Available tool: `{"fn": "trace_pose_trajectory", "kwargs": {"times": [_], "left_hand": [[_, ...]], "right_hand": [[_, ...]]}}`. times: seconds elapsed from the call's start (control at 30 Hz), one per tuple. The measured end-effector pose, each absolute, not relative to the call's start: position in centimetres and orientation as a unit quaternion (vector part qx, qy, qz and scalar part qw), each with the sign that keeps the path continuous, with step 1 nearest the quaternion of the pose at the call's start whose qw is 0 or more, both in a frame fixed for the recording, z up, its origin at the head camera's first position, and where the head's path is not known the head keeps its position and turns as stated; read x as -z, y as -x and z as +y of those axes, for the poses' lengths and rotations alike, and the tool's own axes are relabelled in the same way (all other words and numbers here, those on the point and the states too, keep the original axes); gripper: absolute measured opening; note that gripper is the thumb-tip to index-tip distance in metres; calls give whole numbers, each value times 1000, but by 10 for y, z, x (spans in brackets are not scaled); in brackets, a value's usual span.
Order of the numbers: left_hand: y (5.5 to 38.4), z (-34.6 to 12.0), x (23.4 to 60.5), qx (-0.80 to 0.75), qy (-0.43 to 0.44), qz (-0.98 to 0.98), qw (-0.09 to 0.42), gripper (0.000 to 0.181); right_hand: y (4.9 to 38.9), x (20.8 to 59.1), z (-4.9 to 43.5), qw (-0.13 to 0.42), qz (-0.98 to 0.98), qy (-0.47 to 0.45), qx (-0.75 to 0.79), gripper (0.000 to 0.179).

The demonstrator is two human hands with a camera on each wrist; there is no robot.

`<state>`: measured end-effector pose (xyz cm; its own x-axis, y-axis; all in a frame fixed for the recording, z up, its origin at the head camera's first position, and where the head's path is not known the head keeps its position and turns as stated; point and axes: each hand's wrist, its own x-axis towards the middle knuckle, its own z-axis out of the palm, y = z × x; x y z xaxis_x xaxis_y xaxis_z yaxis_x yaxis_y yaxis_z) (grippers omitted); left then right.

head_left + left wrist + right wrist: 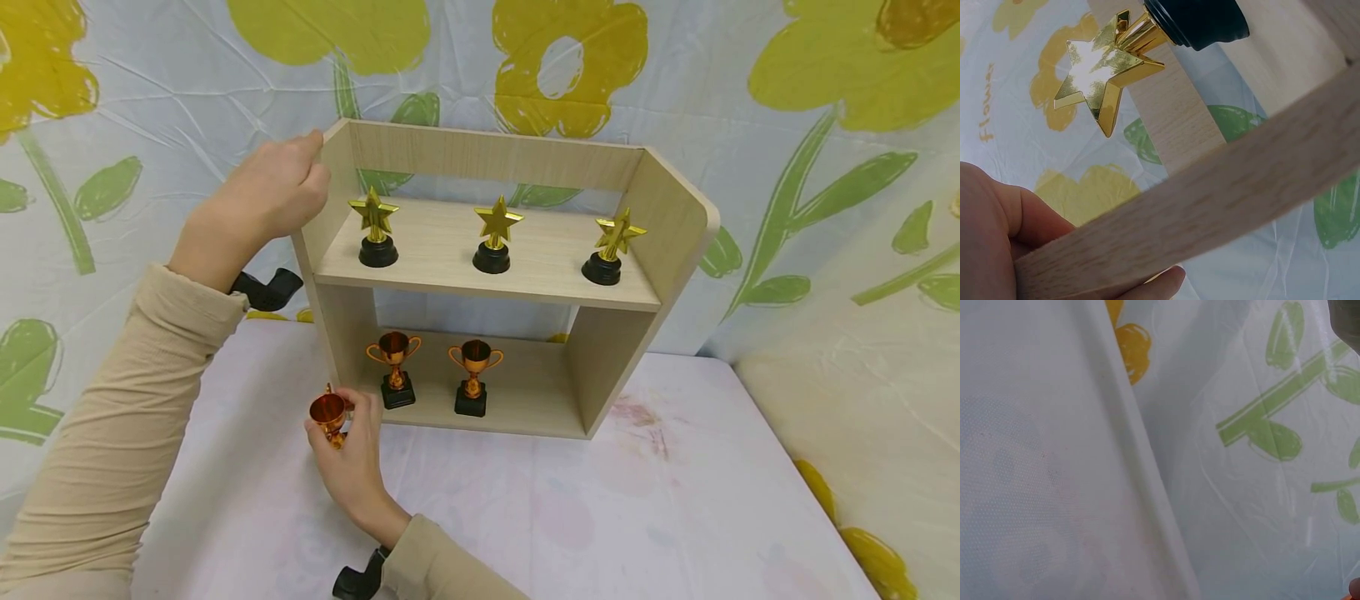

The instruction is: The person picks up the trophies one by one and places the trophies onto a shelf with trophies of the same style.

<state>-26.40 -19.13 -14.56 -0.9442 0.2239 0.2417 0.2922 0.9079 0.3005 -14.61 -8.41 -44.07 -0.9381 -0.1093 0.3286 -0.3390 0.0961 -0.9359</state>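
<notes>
My left hand grips the upper edge of the left side panel of a small wooden shelf. In the left wrist view, thumb and fingers lie on both sides of that panel, near a gold star trophy. Low at the shelf's left front corner, my right hand holds an orange-bronze trophy cup between thumb and fingers; its base is hidden. Two matching cups stand upright on the lower level, a left cup and a right cup.
The upper level carries three gold stars on black bases: a left star, a middle star and a right star. Under the shelf is a table with a pale cloth. A flower-printed curtain hangs close behind.
</notes>
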Motion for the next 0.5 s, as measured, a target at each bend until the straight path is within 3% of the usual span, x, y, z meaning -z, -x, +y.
{"fn": "trace_pose_trajectory", "kwargs": {"times": [0.5], "left_hand": [[264,-191,145,170,133,-971,100,63]], "right_hand": [[144,439,-83,103,-739,-156,-648,48]]}}
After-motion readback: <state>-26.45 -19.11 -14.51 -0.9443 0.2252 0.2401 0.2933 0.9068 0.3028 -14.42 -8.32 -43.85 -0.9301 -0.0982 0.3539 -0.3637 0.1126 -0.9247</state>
